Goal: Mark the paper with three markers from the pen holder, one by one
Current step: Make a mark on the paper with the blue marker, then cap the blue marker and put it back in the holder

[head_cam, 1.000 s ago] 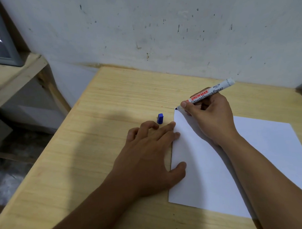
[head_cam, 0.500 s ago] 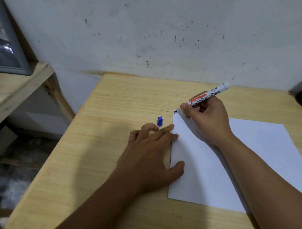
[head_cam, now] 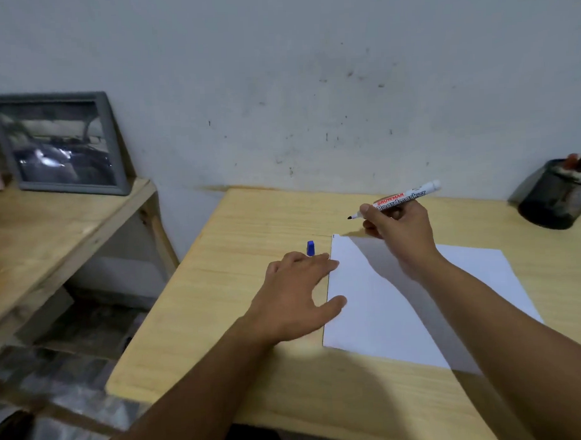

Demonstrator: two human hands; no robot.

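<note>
Light wooden desk (head_cam: 240, 320): white paper (head_cam: 384, 315) lying flat, blue marker cap (head_cam: 310, 248) just beside its left edge, black mesh pen holder (head_cam: 556, 197) at far right.

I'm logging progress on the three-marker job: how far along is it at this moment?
Done: a small dark mark sits at the paper's top-left corner. In hand: the right hand holds the uncapped marker, tip off the paper; its blue cap lies on the desk by the left hand. Left: capping it, then the pen holder's other markers.
</note>
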